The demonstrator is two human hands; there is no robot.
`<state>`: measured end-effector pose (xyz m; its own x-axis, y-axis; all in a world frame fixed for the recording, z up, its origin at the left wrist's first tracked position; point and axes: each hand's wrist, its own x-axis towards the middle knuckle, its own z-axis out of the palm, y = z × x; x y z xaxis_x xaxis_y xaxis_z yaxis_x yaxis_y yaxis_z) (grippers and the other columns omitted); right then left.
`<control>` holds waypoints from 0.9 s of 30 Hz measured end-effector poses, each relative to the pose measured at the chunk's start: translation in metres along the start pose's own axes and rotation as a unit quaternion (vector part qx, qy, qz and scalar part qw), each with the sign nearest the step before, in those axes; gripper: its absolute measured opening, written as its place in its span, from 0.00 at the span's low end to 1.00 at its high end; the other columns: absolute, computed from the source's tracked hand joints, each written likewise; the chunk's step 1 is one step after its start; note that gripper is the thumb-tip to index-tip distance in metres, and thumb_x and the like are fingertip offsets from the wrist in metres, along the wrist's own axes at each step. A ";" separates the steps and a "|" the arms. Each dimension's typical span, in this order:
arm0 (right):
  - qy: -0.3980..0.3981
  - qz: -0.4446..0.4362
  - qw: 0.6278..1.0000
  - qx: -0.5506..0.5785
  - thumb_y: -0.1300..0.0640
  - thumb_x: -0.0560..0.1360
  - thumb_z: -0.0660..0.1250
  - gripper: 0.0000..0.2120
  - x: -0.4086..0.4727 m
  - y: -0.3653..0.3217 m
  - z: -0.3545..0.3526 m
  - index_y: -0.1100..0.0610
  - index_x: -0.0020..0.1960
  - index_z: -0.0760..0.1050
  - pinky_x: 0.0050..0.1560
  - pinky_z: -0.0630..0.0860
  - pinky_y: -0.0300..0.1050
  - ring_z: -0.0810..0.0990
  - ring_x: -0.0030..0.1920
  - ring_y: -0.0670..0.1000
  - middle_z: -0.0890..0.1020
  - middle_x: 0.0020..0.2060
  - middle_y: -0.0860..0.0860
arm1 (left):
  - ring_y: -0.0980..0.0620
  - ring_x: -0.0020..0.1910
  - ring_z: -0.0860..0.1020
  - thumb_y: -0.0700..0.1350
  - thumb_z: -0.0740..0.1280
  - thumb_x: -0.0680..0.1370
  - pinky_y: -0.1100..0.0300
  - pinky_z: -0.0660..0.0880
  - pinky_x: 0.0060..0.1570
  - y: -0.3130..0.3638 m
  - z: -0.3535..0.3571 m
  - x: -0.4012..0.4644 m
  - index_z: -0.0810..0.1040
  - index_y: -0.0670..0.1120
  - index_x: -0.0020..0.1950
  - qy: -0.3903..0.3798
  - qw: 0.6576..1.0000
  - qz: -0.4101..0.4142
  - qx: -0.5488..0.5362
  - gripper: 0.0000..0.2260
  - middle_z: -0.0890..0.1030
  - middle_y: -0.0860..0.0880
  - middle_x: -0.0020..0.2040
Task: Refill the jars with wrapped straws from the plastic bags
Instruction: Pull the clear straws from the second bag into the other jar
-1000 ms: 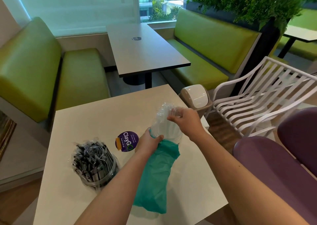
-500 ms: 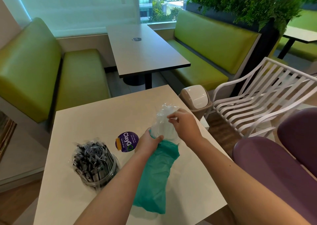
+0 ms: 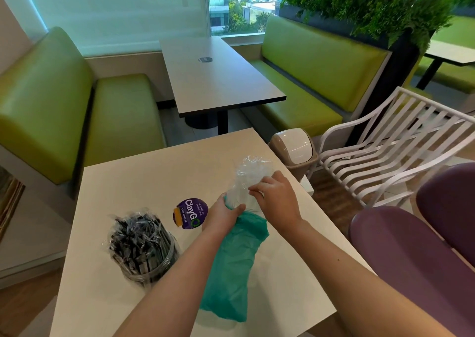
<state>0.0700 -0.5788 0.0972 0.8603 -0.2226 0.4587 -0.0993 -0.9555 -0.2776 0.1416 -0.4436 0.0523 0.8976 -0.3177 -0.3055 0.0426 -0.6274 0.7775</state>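
A clear jar [image 3: 147,255] packed with black wrapped straws stands at the left of the white table [image 3: 133,177]. Near the table's middle I hold a clear plastic bag [image 3: 250,174] whose lower part sits inside a teal bag [image 3: 232,264]. My left hand [image 3: 222,214] grips the clear bag where it meets the teal one. My right hand [image 3: 276,199] pinches the clear plastic a little higher, on its right side. What the clear bag holds is hard to make out.
A purple round sticker [image 3: 189,213] lies on the table between jar and hands. A beige swing-lid bin [image 3: 294,149] stands off the table's far right corner, beside a white slatted chair [image 3: 390,154]. Purple seats [image 3: 416,257] are at right.
My right hand has slid down the clear bag from its top toward my left hand. The bag's top now stands free above it. The left hand and the jar have stayed put.
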 end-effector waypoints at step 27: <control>-0.076 -0.005 0.995 0.060 0.49 0.82 0.55 0.22 0.014 0.009 0.005 0.51 0.75 0.65 0.75 0.61 0.52 0.59 0.76 0.51 0.65 0.75 0.49 | 0.47 0.56 0.78 0.60 0.71 0.73 0.51 0.76 0.54 -0.003 0.000 0.005 0.68 0.53 0.71 0.004 1.000 -0.005 0.012 0.29 0.79 0.49 0.60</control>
<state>0.0839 -0.5893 0.0973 0.9274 -0.1719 0.3323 -0.0365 -0.9255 -0.3769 0.1457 -0.4428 0.0484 0.9009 -0.3047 -0.3091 0.0420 -0.6476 0.7608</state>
